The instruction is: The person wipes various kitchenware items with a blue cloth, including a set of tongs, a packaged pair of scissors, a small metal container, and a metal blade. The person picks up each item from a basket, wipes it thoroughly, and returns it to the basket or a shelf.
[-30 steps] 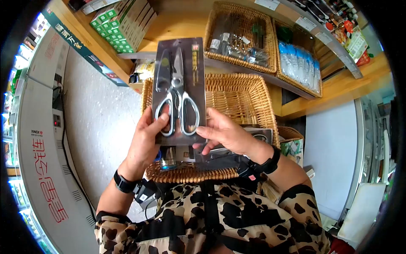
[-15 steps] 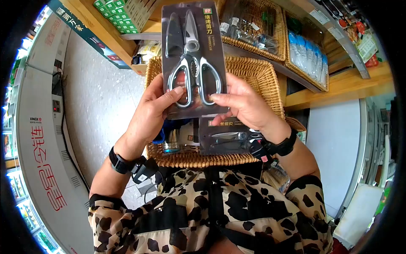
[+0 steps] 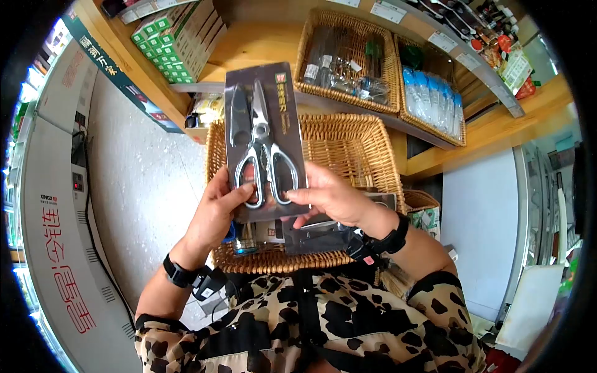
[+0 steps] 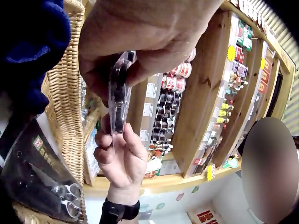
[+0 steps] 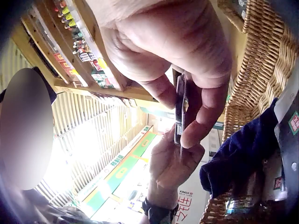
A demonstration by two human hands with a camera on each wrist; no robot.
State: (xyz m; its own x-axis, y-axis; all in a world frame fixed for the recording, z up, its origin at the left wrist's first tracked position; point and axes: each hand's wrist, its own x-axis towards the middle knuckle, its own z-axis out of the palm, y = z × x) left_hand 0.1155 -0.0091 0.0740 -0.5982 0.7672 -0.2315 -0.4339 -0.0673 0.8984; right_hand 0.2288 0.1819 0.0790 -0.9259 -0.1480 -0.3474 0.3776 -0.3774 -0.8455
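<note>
Occupying the centre, one large wicker basket [image 3: 339, 146] sits near two shelf baskets [image 3: 347, 100]; one held scissors pack [image 3: 262, 140] above it, lower end gripped by left hand [image 3: 216, 204] and right hand [image 3: 331, 196], shows its front only in the head view

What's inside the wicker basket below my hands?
Another scissors pack and dark blue cloth show. The held pack hides part of the basket; contents behind it are unseen.
</note>
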